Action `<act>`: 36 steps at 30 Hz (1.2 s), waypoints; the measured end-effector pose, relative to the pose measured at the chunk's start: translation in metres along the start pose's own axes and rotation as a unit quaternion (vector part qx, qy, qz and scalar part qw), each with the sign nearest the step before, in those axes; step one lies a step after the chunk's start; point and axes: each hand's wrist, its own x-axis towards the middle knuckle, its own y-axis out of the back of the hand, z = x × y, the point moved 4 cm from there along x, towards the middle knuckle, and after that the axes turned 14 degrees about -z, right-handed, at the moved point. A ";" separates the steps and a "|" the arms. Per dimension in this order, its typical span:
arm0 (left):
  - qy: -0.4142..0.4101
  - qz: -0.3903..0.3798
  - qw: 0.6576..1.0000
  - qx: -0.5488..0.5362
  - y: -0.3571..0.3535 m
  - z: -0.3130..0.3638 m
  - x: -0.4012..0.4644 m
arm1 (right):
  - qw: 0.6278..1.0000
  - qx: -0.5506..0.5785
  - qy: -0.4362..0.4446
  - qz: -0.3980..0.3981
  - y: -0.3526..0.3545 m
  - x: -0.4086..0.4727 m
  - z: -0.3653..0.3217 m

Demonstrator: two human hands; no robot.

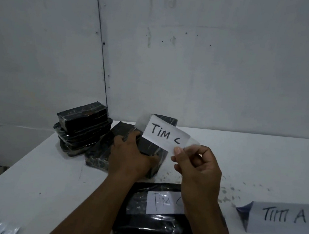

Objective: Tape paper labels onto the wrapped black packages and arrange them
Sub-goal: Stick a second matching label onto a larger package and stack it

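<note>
I am pinching the "TIM C" paper label (164, 135) by its near right corner in my right hand (197, 167), clear tape hanging off both ends, while my left hand (129, 154) is clamping the unlabelled black package (146, 146) just left of it. To do this well, I am keeping the label level, centring it over the package's flat top, then pressing tape outward. A labelled package (151, 215) is lying near me; a stack (82, 126) is sitting far left.

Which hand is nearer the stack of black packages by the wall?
Left. The left hand grips a package just right of the stack; the right hand holds a paper label farther right.
</note>
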 end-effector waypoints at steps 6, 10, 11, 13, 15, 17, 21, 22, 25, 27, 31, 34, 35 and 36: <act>-0.108 0.047 0.992 -0.039 0.039 0.013 -0.019 | 1.000 0.010 0.011 -0.002 0.001 -0.006 -0.023; -0.164 0.042 0.985 -0.040 0.070 0.015 -0.053 | 0.999 0.025 0.044 -0.015 0.002 -0.015 -0.060; -0.165 0.027 0.984 -0.053 0.076 0.014 -0.063 | 0.998 0.024 0.050 -0.024 0.002 -0.019 -0.071; -0.162 0.002 0.984 -0.069 0.089 0.014 -0.086 | 0.997 0.010 0.057 -0.053 0.000 -0.031 -0.094; -0.168 -0.024 0.982 -0.078 0.098 0.015 -0.107 | 0.994 -0.004 0.065 -0.083 0.000 -0.041 -0.113; -0.181 -0.057 0.978 -0.086 0.102 0.015 -0.131 | 0.991 -0.015 0.072 -0.109 0.002 -0.055 -0.129; -0.201 -0.124 0.968 -0.083 0.095 0.011 -0.176 | 0.985 -0.053 0.076 -0.147 0.012 -0.083 -0.151; -0.204 -0.140 0.966 -0.079 0.091 0.008 -0.185 | 0.984 -0.058 0.072 -0.152 0.015 -0.090 -0.153; -0.208 -0.185 0.958 -0.064 0.077 -0.001 -0.208 | 0.983 -0.064 0.034 -0.171 0.025 -0.108 -0.147; -0.211 -0.208 0.954 -0.054 0.068 -0.009 -0.219 | 0.981 -0.073 -0.006 -0.180 0.033 -0.119 -0.136; -0.217 -0.209 0.953 -0.042 0.058 -0.019 -0.232 | 0.979 -0.071 -0.058 -0.180 0.046 -0.136 -0.118; -0.237 -0.199 0.950 -0.033 0.057 -0.020 -0.235 | 0.980 -0.058 -0.066 -0.179 0.050 -0.142 -0.115; -0.240 -0.198 0.950 -0.033 0.058 -0.020 -0.236 | 0.980 -0.052 -0.068 -0.182 0.051 -0.143 -0.116; -0.242 -0.201 0.949 -0.035 0.058 -0.020 -0.237 | 0.979 -0.047 -0.069 -0.186 0.051 -0.144 -0.117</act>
